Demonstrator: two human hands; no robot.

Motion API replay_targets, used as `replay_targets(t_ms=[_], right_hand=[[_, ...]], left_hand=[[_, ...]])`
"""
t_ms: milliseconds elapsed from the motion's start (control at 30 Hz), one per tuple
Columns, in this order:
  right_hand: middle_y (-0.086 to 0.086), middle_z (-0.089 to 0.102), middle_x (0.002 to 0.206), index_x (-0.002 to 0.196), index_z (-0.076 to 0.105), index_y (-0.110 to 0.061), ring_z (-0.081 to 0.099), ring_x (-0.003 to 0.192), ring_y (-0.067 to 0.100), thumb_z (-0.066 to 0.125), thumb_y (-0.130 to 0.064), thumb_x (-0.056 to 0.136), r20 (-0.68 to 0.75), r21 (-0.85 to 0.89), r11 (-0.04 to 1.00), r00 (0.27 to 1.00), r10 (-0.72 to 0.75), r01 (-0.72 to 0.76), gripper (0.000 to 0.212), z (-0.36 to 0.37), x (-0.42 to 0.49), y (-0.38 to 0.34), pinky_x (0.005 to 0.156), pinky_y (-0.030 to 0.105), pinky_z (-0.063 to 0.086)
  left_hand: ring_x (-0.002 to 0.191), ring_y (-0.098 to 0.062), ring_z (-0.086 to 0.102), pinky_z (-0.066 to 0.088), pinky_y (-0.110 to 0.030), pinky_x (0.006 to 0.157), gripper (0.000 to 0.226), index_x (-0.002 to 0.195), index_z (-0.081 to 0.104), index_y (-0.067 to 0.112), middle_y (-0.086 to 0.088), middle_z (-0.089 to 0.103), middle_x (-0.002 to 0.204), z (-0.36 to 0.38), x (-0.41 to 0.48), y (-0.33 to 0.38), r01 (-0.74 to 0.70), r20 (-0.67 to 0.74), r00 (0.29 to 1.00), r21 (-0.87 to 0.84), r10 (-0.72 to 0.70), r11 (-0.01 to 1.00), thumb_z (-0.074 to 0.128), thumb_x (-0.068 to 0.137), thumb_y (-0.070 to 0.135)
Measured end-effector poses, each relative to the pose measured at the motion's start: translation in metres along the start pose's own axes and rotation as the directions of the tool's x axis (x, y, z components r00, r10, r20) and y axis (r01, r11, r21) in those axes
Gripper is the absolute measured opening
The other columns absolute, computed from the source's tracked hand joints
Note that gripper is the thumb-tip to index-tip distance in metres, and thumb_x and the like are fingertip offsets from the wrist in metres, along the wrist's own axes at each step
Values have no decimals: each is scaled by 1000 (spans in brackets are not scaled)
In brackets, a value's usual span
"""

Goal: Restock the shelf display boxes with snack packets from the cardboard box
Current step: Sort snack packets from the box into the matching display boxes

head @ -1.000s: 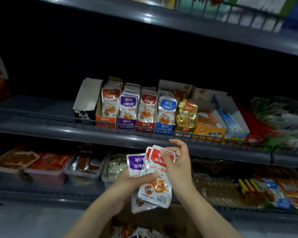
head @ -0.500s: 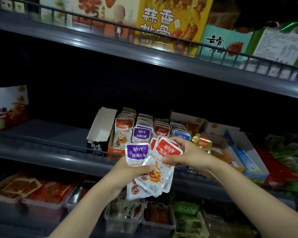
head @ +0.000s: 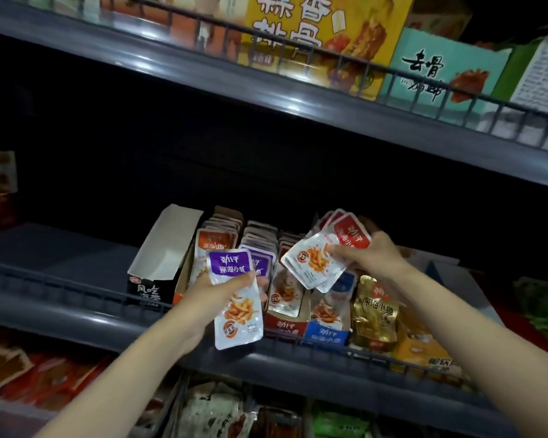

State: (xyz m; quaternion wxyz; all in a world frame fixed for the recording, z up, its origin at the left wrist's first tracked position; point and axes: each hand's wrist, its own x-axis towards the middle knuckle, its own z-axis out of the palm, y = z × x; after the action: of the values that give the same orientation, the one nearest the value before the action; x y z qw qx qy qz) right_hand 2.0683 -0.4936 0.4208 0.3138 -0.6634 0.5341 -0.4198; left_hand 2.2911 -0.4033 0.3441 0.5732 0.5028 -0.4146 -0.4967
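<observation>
My left hand (head: pixel 217 294) grips a purple-topped snack packet (head: pixel 236 298) in front of the shelf's wire rail. My right hand (head: pixel 366 259) pinches a small fan of red-topped packets (head: pixel 323 252), tilted, above the red display box (head: pixel 285 327). On the middle shelf stand, side by side, an orange display box (head: pixel 214 245), a purple one (head: pixel 260 238), the red one and a blue one (head: pixel 325 335), each holding upright packets. The cardboard box is out of view.
A black box with a raised white flap (head: pixel 162 260) stands left of the orange box. Gold packets (head: pixel 375 311) and yellow boxes (head: pixel 424 352) lie to the right. The wire rail (head: pixel 76 287) runs along the shelf front. Large boxes fill the upper shelf (head: pixel 323 39); trays sit below.
The one bundle is split: my right hand carried the red packets up and right over the display boxes, my left keeps the purple packet. The view has tilted further upward.
</observation>
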Motion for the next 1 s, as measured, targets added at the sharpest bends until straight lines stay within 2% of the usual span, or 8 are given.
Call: replay_targets(t_ms=[100, 167, 267, 367, 500, 633, 800, 1000], right_hand=[[6, 69, 89, 78, 61, -16, 66, 76, 16, 79, -14, 75, -13, -45, 999, 1000, 24, -24, 19, 17, 16, 12, 70, 27, 54], [5, 66, 94, 90, 61, -13, 62, 77, 14, 80, -11, 74, 13, -95, 995, 1000, 9, -8, 24, 27, 26, 18, 64, 21, 51], [0, 60, 102, 126, 49, -14, 57, 87, 12, 81, -10, 72, 95, -245, 966, 994, -59, 81, 63, 35, 35, 21, 62, 15, 44], [-1, 57, 106, 137, 39, -20, 54, 91, 12, 82, -10, 72, 143, -299, 946, 986, -82, 122, 78, 31, 38, 13, 71, 21, 46], [-14, 53, 87, 130, 42, -22, 55, 78, 3, 82, -15, 72, 197, -301, 943, 977, -85, 142, 71, 29, 39, 14, 60, 11, 42], [-3, 65, 92, 101, 55, -19, 65, 90, 15, 84, -25, 70, 238, -367, 923, 971, -28, 116, 44, 32, 41, 28, 67, 19, 50], [-3, 58, 106, 134, 38, -31, 58, 93, 15, 81, -31, 73, 281, -450, 874, 958, -54, 182, 75, 18, 44, 19, 77, 24, 47], [-7, 61, 96, 107, 51, -28, 61, 94, 14, 80, -30, 74, 360, -535, 821, 933, 7, 200, 43, 27, 51, 13, 79, 26, 48]], left_hand=[[81, -20, 71, 51, -36, 79, 5, 85, 71, 25, 0, 76, 82, -1, 7, 0, 3, -18, 1000, 4, -3, 1000, 69, 84, 30], [72, -15, 72, 51, -33, 74, 10, 92, 67, 22, 0, 76, 80, -2, 9, -1, -13, -11, 1000, -6, 13, 1000, 68, 85, 28], [61, -9, 71, 47, -28, 63, 4, 91, 65, 21, 4, 74, 70, -2, 12, -3, -34, 13, 999, -5, 34, 999, 65, 88, 23], [81, -18, 73, 52, -34, 74, 12, 99, 66, 20, 0, 76, 82, -5, 14, -6, -38, 1, 999, 1, 38, 999, 67, 87, 23], [86, -22, 72, 52, -34, 77, 15, 102, 66, 20, -3, 75, 93, -4, 16, -12, -25, 10, 1000, -13, 25, 1000, 66, 87, 21], [76, -13, 73, 52, -25, 63, 13, 103, 66, 21, 3, 76, 86, 3, 15, -15, -27, 61, 998, -11, 28, 1000, 61, 90, 19], [55, -2, 68, 48, -12, 44, 12, 89, 63, 23, 13, 72, 64, 7, 13, -16, -41, 87, 995, -29, 44, 999, 57, 93, 13], [52, 1, 66, 46, -10, 42, 12, 88, 62, 23, 15, 70, 61, 5, 14, -15, -50, 89, 995, -1, 50, 999, 56, 94, 15]])
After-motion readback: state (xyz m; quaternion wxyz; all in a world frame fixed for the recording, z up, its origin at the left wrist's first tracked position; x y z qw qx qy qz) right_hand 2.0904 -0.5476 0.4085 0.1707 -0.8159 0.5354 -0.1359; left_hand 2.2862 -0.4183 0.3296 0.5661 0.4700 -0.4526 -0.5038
